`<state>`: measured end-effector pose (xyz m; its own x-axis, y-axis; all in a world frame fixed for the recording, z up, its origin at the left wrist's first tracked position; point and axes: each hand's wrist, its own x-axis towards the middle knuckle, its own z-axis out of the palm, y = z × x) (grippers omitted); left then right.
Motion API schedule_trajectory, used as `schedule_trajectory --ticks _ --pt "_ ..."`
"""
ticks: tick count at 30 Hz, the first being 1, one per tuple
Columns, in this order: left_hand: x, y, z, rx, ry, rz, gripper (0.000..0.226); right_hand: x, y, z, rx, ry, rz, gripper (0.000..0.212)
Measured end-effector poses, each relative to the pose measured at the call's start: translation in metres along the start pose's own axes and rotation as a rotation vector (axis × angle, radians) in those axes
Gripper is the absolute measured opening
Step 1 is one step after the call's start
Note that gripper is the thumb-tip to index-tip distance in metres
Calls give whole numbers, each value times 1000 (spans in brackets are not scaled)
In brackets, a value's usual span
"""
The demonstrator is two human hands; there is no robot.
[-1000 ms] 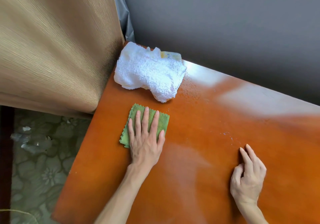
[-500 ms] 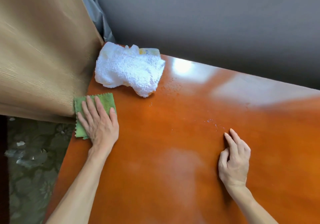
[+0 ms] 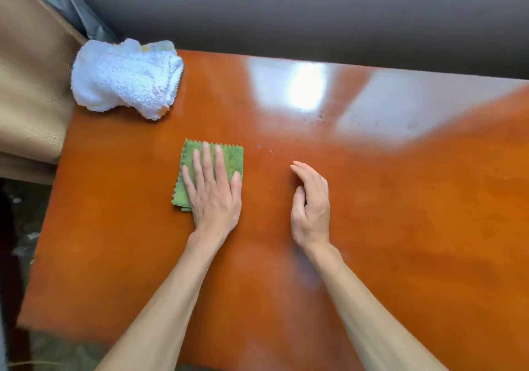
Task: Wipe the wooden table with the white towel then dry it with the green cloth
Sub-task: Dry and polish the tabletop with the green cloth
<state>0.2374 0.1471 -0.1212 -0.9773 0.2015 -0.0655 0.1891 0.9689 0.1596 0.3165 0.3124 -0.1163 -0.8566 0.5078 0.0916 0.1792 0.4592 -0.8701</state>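
The left hand (image 3: 213, 191) presses flat on the green cloth (image 3: 229, 156); droplets (image 3: 264, 151) lie just right of it; the right hand (image 3: 310, 207) rests loosely curled, holding nothing.

Table (image 3: 372, 227) glossy orange-brown wood, smooth, glare patches, towel (image 3: 126, 81) white looped terry, fluffy, cloth (image 3: 232, 156) green matt microfibre, zigzag-cut edges

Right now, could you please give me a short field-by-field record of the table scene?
surface: glossy orange-brown wooden table
left hand: flat, pressing the folded green microfibre cloth onto the table
right hand: empty, fingers loosely curled, resting on the table
set aside: crumpled white terry towel at the far left corner
leftover: small droplets just right of the cloth
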Motion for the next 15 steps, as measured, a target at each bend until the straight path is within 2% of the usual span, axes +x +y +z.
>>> schedule_trajectory --ticks 3,5,8,11,13,15 --pt "-66 42 8 23 -26 -7 66 11 6 -32 276 -126 126 44" --pt "-106 83 15 42 -69 -41 67 18 13 -52 315 -185 143 41" --pt "-149 163 26 21 -131 -86 71 26 25 -79 270 -205 131 40" --pt "-161 233 36 52 -191 4 74 29 39 -108 178 -168 131 42" --pt "-140 247 36 25 -195 37 69 35 48 -125 100 -111 118 43" --pt "-100 229 30 -37 -154 42 65 44 59 -136 35 -45 93 42"
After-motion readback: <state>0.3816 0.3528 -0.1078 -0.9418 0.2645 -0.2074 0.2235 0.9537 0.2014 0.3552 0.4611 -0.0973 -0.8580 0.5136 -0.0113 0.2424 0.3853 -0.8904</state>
